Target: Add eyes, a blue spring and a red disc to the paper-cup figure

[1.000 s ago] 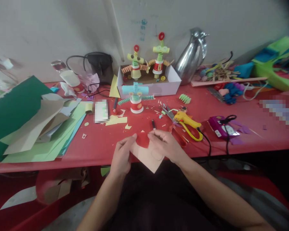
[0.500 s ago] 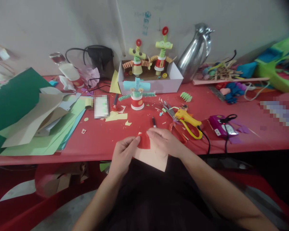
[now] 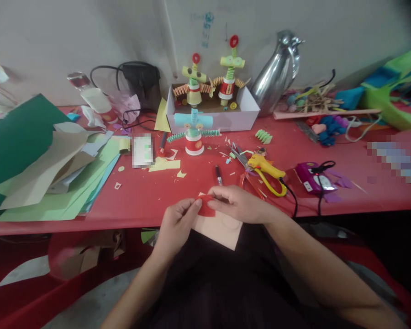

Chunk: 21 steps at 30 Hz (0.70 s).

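My left hand (image 3: 178, 221) pinches the left side of a small red piece of paper (image 3: 206, 208) between thumb and fingers. From the other side my right hand (image 3: 234, 203) grips the red paper's upper right edge, fingers closed. Beneath it lies a larger cream sheet of paper (image 3: 219, 230), held together with the red piece; a faint round outline shows on its right part. A black pen (image 3: 218, 174) rests on the table just beyond my hands. Behind it stands a paper-cup figure (image 3: 194, 141) with a blue roll head and folded green arms.
Scissors (image 3: 239, 156) and a yellow glue gun (image 3: 265, 167) lie to the right, before a purple power socket (image 3: 313, 178). A white box (image 3: 212, 121) holds two similar figures. A steel jug (image 3: 277, 73) stands behind. Coloured paper sheets (image 3: 65, 183) pile up at left.
My right hand's fingers have shifted down onto the red paper, uncovering the outline on the cream sheet. Both hands and papers sit slightly lower in view.
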{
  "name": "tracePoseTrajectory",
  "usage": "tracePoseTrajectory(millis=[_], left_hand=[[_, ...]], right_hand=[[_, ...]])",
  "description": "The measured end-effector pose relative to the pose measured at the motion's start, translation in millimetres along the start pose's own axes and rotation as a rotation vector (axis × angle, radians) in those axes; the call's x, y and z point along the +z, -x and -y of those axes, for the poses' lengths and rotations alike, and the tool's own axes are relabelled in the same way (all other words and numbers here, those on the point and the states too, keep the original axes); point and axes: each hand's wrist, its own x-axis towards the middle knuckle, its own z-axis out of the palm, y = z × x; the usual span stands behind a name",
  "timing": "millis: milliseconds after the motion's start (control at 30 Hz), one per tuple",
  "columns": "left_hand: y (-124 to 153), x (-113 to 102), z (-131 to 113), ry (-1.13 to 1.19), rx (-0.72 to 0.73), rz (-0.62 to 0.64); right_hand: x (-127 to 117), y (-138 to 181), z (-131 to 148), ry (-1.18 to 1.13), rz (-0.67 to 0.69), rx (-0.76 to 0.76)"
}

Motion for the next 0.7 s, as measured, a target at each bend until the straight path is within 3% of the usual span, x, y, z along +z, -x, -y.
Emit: tracePoseTrajectory(millis=[200, 367, 467, 567, 633, 700], left_hand=[[-7.4, -0.9, 4.2, 0.154, 0.029, -0.033], [-9.9, -6.0, -1.0, 0.169, -0.122, 0.025], [-13.0, -16.4, -6.5, 0.272, -0.056, -0.165], [-20.2, -28.4, -9.4, 0.419, -0.004, -0.357], [-24.9, -32.4, -8.9, 0.482, -0.005, -0.402], [-27.6, -31.4, -6.9, 0.539, -0.016, -0.401]], right_hand=[[0.5, 8.0, -3.0, -0.27, -0.043, 0.091], [4.7, 11.2, -5.7, -0.145, -0.078, 0.074], [-2.2, 20.2, -20.7, 0.108, -0.294, 0.08], [-15.4, 36.0, -46.2, 0.667, -0.609, 0.143], [-23.8, 45.7, -62.6, 0.953, -0.668, 0.222], [-29.6, 51.5, -74.8, 1.045, -0.635, 0.252]])
